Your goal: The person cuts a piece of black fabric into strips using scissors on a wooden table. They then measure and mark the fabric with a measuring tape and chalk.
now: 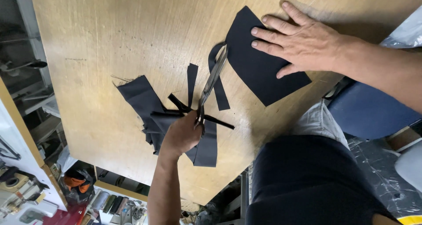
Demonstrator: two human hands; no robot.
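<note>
Dark navy clothing on the person's torso fills the nearest part of the view, below and to the right of the long steel scissors.

**Grip state.** The scissors are held at the handles by the left hand, whose grip is closed around them. The blades are directed at the edge of the flat dark navy fabric panel, which lies beyond the scissor tips on the tan wooden counter. The panel is pressed down by the right hand, with the fingers spread flat and nothing pinched.

**Surroundings.** A narrow trimmed strip of dark cloth hangs just beside the blades. A heap of dark fabric offcuts lies to the left of the scissors, partly under the left hand.

**Hazards.**
- The right fingertips rest near the blade line, so a cut could be caused by an overshoot.
- The panel could be dragged off line if pressure is relaxed, giving a crooked edge.
- The loose strip or offcuts could be caught between the blades and the cut jammed.
</note>
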